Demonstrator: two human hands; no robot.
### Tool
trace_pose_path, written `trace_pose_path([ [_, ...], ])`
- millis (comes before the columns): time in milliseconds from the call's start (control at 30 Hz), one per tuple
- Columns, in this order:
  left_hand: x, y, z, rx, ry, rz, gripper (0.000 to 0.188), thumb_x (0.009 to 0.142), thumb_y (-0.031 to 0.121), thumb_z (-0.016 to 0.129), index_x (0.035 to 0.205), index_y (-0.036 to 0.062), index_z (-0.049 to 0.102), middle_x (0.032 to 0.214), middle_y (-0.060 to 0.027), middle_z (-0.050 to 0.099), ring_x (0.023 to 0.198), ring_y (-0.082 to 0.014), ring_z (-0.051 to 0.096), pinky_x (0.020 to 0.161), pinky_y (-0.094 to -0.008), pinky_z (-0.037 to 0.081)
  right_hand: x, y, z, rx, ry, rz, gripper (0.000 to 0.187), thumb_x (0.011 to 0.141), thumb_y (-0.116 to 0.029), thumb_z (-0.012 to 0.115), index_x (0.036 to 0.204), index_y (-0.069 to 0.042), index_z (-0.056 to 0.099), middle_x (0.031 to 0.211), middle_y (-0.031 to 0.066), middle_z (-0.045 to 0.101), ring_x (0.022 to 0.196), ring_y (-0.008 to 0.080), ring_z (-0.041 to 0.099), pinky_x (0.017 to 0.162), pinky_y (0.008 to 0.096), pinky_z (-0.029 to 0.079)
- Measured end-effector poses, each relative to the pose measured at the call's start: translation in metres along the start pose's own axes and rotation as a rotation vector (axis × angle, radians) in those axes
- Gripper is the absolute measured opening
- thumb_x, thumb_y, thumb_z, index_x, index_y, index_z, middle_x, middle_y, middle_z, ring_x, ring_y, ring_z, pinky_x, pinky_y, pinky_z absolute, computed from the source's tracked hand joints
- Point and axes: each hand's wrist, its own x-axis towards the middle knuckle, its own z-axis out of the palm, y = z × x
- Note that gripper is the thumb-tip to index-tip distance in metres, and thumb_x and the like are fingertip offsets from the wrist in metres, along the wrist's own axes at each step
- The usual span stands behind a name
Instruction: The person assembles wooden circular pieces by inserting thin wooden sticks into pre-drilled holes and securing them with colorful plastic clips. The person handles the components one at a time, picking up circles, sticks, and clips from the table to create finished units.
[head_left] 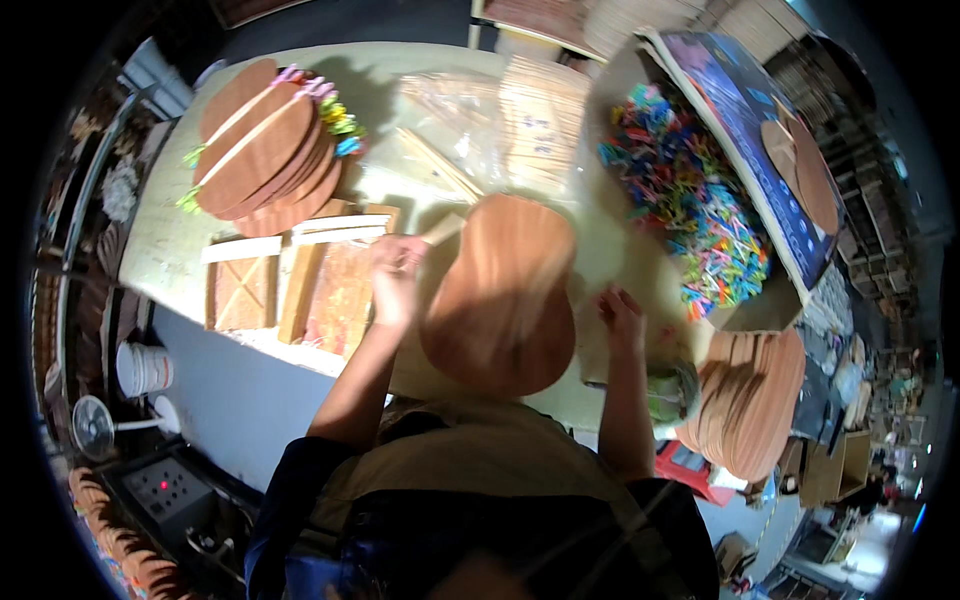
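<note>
A guitar-body-shaped brown wooden board lies flat on the worktop, blurred, its narrow end beside a thin pale wooden stick at its upper left.

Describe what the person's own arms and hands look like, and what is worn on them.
Both forearms come up from the lower edge and are bare from the elbow to the fingers. The left hand and the right hand wear no gloves; no rings or watch can be made out. Dark blue short sleeves cover the upper arms, beside a tan apron front.
</note>
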Motion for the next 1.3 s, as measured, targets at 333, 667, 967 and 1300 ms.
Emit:
trace_pose_path([
  [333, -0.039, -0.008, 0.101, 0.381, -0.606, 0.393, 0.009, 0.072, 0.000, 0.063, 0.074, 0.0033, 0.055, 0.102, -0.0130, 0.058, 0.101, -0.0321, 0.054, 0.088, -0.0401, 0.043, 0.007, 0.051, 0.006, 0.461, -0.170, 0.115, 0.010, 0.085, 0.001, 0.051, 0.082, -0.001, 0.060, 0.086, 0.0120, 0.063, 0.082, 0.0256, 0.063, 0.073, 0.0358, 0.053],
  [667, -0.037, -0.015, 0.105, 0.342, -0.602, 0.448, 0.009, 0.071, 0.002, 0.062, 0.073, 0.0048, 0.054, 0.092, -0.0100, 0.057, 0.089, -0.0298, 0.056, 0.090, -0.0438, 0.042, 0.031, 0.039, -0.033, -0.271, 0.441, -0.247, 0.019, 0.085, -0.009, 0.054, 0.103, -0.004, 0.058, 0.098, 0.0108, 0.062, 0.090, 0.0251, 0.060, 0.079, 0.0354, 0.051],
  [967, -0.034, -0.011, 0.101, 0.303, -0.608, 0.414, 0.008, 0.072, 0.002, 0.061, 0.074, 0.0047, 0.053, 0.091, -0.0096, 0.056, 0.089, -0.0300, 0.054, 0.092, -0.0433, 0.040, 0.069, -0.003, -0.054, -1.139, 0.596, -0.172, 0.026, 0.076, -0.012, 0.058, 0.102, -0.006, 0.060, 0.099, 0.0187, 0.063, 0.094, 0.0373, 0.059, 0.077, 0.0446, 0.048],
  [1300, -0.036, -0.015, 0.099, 0.297, -0.611, 0.400, 0.005, 0.073, 0.004, 0.059, 0.073, 0.0044, 0.054, 0.093, -0.0089, 0.056, 0.091, -0.0291, 0.054, 0.094, -0.0435, 0.039, 0.066, -0.041, 0.031, -1.218, 0.443, -0.556, 0.021, 0.081, -0.021, 0.055, 0.099, -0.011, 0.061, 0.093, 0.0173, 0.062, 0.088, 0.0380, 0.059, 0.077, 0.0465, 0.047],
])
